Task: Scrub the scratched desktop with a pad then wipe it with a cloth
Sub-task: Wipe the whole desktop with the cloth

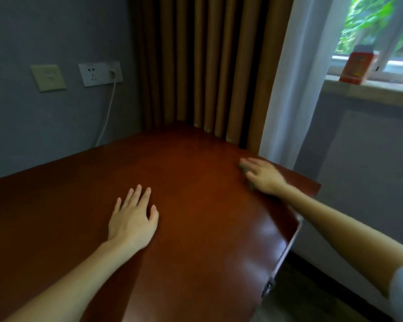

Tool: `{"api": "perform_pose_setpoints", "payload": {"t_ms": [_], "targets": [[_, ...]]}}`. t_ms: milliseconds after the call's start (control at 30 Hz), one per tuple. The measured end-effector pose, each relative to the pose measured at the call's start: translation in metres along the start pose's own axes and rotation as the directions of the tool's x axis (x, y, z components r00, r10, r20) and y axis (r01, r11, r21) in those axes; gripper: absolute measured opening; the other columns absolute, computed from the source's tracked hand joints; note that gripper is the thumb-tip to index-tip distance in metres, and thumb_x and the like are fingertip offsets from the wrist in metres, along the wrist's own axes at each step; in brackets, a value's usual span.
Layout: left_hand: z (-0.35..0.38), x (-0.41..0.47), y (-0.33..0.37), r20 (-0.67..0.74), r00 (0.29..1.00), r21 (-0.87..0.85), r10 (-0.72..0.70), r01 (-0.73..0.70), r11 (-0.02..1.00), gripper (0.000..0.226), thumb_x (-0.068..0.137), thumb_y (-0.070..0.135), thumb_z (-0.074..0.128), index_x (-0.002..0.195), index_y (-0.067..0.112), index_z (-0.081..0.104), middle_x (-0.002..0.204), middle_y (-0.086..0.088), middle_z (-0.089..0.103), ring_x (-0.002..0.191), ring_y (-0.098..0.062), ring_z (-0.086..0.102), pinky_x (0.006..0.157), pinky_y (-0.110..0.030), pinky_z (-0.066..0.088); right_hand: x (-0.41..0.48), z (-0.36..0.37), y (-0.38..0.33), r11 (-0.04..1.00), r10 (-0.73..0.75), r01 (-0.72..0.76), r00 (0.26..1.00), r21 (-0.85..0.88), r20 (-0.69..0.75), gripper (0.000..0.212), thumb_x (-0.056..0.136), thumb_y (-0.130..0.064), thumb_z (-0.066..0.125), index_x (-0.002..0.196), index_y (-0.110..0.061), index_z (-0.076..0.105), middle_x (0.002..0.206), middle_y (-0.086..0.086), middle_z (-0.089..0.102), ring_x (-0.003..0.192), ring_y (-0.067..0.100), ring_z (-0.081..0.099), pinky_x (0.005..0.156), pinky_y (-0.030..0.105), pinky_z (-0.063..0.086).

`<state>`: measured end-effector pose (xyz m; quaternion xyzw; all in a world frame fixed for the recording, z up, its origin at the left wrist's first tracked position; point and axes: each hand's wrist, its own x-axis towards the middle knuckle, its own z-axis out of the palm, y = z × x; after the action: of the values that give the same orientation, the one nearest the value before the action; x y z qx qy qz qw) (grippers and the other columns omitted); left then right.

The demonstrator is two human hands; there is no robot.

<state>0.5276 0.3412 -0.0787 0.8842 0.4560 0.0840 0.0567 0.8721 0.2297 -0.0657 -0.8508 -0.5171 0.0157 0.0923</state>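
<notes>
Scrubbing is judged in hand: the pad [243,165] is pressed near the desktop's [196,159] right edge by the flattened right hand [263,176], the left hand [132,217] is laid open beside it, and firm strokes are called for next.

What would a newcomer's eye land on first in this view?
The glossy red-brown desktop fills the middle, with the left hand lying flat on it near the centre. Toward the far right edge the right hand presses a grey pad onto the wood. Behind hangs a brown curtain, and an orange box stands on the windowsill at top right.
</notes>
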Motion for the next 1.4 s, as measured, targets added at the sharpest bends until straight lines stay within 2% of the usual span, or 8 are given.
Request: {"api": "perform_pose_setpoints", "payload": {"t_ms": [167, 300, 500, 667, 900, 1100, 1267, 1400], "targets": [[0.004, 0.008, 0.0, -0.014, 1.0, -0.001, 0.004, -0.004, 1.0, 0.058, 0.101, 0.045, 0.017, 0.153, 0.028, -0.002, 0.16, 0.003, -0.008, 0.147, -0.012, -0.009, 0.12, -0.036, -0.004, 0.043, 0.0, 0.017, 0.937, 0.349, -0.35, 0.936, -0.02, -0.039, 0.056, 0.097, -0.039, 0.022, 0.151, -0.026, 0.019, 0.153, 0.013, 0.03, 0.135, 0.036, 0.033, 0.111, 0.044, 0.029], [0.003, 0.007, 0.0, -0.001, 1.0, -0.013, 0.006, -0.006, 1.0, 0.058, 0.101, 0.044, 0.017, 0.153, 0.027, -0.001, 0.16, 0.003, -0.007, 0.147, -0.013, -0.008, 0.12, -0.035, -0.005, 0.023, 0.018, -0.107, 0.999, -0.048, 0.049, 0.999, -0.011, 0.013, 0.054, 0.1, -0.038, 0.027, 0.152, -0.026, 0.017, 0.159, 0.004, 0.017, 0.145, 0.024, 0.015, 0.118, 0.04, 0.013], [-0.005, 0.003, -0.011, 0.029, 0.999, -0.035, 0.041, -0.04, 0.999, 0.059, 0.102, 0.044, 0.017, 0.154, 0.02, 0.003, 0.161, 0.004, -0.003, 0.147, -0.01, -0.005, 0.121, -0.031, -0.001, -0.038, 0.034, -0.202, 0.861, -0.509, 0.505, 0.858, 0.059, 0.073, 0.053, 0.099, -0.04, 0.027, 0.151, -0.03, 0.017, 0.159, -0.002, 0.018, 0.146, 0.016, 0.013, 0.118, 0.035, 0.006], [-0.012, 0.025, -0.049, 0.07, 0.998, 0.013, 0.005, -0.006, 1.0, 0.07, 0.092, 0.066, 0.014, 0.152, 0.033, 0.0, 0.16, 0.004, -0.008, 0.147, -0.013, -0.009, 0.119, -0.035, -0.003, 0.038, 0.014, -0.072, 0.999, -0.048, 0.048, 0.999, 0.022, -0.009, 0.056, 0.096, -0.046, 0.024, 0.15, -0.029, 0.023, 0.158, 0.0, 0.022, 0.144, 0.018, 0.019, 0.116, 0.034, 0.016], [-0.012, 0.105, -0.098, 0.069, 0.991, 0.001, -0.119, 0.119, 0.993, 0.069, 0.097, 0.06, 0.015, 0.153, 0.024, 0.002, 0.161, 0.0, -0.005, 0.148, -0.016, -0.005, 0.12, -0.036, 0.0, 0.12, 0.017, -0.05, 0.897, 0.44, -0.441, 0.894, 0.008, -0.089, 0.057, 0.096, -0.037, 0.024, 0.151, -0.02, 0.019, 0.151, 0.013, 0.031, 0.135, 0.036, 0.031, 0.11, 0.045, 0.024], [-0.012, 0.137, -0.124, 0.033, 0.985, 0.022, -0.17, 0.169, 0.985, 0.062, 0.1, 0.052, 0.015, 0.153, 0.023, 0.003, 0.161, -0.001, -0.003, 0.148, -0.017, -0.003, 0.12, -0.037, 0.0, 0.152, 0.052, -0.205, 0.994, -0.076, 0.073, 0.997, -0.08, -0.029, 0.056, 0.097, -0.038, 0.027, 0.15, -0.02, 0.021, 0.157, 0.006, 0.023, 0.143, 0.024, 0.022, 0.115, 0.042, 0.02], [-0.015, 0.156, -0.133, 0.042, 0.98, 0.029, -0.196, 0.195, 0.98, 0.061, 0.1, 0.051, 0.017, 0.153, 0.024, 0.005, 0.161, -0.001, -0.002, 0.148, -0.018, -0.002, 0.12, -0.039, 0.001, 0.099, 0.048, -0.237, 0.806, -0.589, 0.592, 0.802, 0.001, 0.093, 0.058, 0.097, -0.043, 0.024, 0.151, -0.026, 0.016, 0.159, 0.0, 0.017, 0.146, 0.016, 0.012, 0.118, 0.034, 0.007], [-0.016, 0.165, -0.143, 0.031, 0.974, 0.053, -0.226, 0.225, 0.973, 0.064, 0.098, 0.055, 0.015, 0.153, 0.025, 0.003, 0.161, -0.001, -0.002, 0.148, -0.019, -0.002, 0.12, -0.041, 0.0, 0.135, 0.023, -0.126, 0.939, -0.339, 0.343, 0.937, -0.032, 0.083, 0.081, 0.079, -0.06, 0.006, 0.151, -0.024, 0.018, 0.159, -0.001, 0.016, 0.146, 0.012, 0.012, 0.115, 0.025, 0.006]]}}
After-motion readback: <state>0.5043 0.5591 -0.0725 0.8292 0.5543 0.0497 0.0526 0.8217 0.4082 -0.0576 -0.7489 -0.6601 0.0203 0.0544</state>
